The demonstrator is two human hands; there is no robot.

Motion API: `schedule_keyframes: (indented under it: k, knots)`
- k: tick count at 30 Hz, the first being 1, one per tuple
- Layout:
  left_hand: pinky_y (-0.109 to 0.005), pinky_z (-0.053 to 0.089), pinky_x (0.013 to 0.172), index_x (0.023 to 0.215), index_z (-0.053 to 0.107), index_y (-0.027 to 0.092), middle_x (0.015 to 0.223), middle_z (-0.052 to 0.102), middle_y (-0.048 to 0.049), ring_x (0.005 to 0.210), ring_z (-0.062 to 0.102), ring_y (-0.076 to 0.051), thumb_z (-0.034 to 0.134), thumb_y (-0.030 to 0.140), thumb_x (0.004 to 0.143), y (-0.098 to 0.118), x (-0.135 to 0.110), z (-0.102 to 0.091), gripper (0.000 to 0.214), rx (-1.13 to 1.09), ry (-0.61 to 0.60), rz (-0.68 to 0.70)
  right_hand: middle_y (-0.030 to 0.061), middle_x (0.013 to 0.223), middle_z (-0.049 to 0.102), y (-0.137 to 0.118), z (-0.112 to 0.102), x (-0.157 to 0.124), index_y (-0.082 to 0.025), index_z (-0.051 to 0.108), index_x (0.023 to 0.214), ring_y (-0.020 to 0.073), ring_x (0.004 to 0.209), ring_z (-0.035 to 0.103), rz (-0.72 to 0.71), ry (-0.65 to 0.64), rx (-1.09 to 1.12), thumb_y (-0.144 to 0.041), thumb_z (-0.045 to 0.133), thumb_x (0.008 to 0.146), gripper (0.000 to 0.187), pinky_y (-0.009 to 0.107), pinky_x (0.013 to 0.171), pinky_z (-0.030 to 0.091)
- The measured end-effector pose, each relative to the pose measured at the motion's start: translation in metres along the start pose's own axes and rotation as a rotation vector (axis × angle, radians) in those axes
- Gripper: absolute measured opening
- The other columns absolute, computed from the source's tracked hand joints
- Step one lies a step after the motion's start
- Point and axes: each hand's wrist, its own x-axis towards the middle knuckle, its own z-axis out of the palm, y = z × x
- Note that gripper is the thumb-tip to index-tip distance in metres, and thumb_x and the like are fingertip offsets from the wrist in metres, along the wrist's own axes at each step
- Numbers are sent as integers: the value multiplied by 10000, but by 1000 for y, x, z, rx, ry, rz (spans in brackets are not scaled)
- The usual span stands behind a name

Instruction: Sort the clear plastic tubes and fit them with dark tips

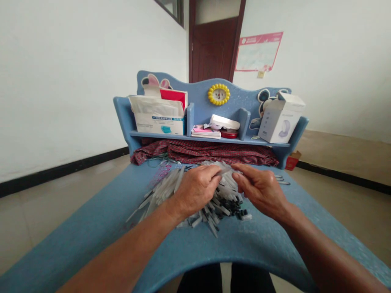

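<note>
Over the pile, my left hand and my right hand are close together, fingers pinched. Between their fingertips is a translucent plastic tube that looks like a pen barrel; the fingers partly hide it. Beneath and around my hands spreads a heap of similar clear, frosted pen barrels. Small black plastic pieces, perhaps pen caps or plugs, lie at the heap's near right side. To the right of my right hand, a few slim dark-tipped sticks like pens rest on the table.
The blue table curves in at my lap. Along its back, a checked cloth lies bunched under a blue shelf. On that shelf stand a mask box, a white carton, and a red round tin. A yellow-rimmed clock is above.
</note>
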Motion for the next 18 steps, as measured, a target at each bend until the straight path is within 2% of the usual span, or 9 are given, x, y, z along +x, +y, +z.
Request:
schedule_keyframes:
  k: [2, 6, 9, 12, 18]
  knots:
    - [-231, 461, 677, 856, 643, 165, 772, 686, -27, 713, 629, -146, 526, 181, 819, 2, 1, -2, 124, -86, -10, -60, -8, 552, 581, 5, -4, -5, -161, 629, 1083, 107, 470, 514, 35, -85, -67, -382, 463, 869, 350, 224, 492, 395]
    - [-205, 449, 641, 850, 655, 165, 728, 680, 2, 669, 611, -126, 537, 198, 795, 3, 2, -5, 135, -224, -19, -147, 1, 587, 608, 21, -12, -19, -204, 685, 812, 119, 534, 535, 57, -444, -267, -284, 522, 818, 181, 224, 531, 368]
    - [-202, 444, 636, 838, 661, 157, 721, 678, 5, 662, 607, -125, 544, 201, 784, 4, 2, -4, 137, -273, -28, -176, 6, 622, 637, 32, -12, -29, -221, 683, 783, 129, 573, 555, 86, -622, -378, -223, 553, 773, 130, 229, 562, 359]
    - [-199, 443, 630, 829, 666, 150, 728, 680, 4, 657, 608, -123, 541, 201, 783, 5, 2, -3, 142, -294, -40, -190, 12, 656, 657, 36, -9, -37, -229, 681, 854, 142, 603, 574, 117, -677, -404, -202, 557, 755, 161, 230, 573, 363]
    - [-208, 445, 656, 865, 663, 138, 769, 684, -8, 692, 613, -129, 512, 207, 803, 6, 4, -7, 178, -313, -63, -222, 22, 689, 665, 37, -8, -40, -221, 672, 877, 151, 629, 583, 121, -650, -411, -225, 537, 772, 170, 234, 583, 364]
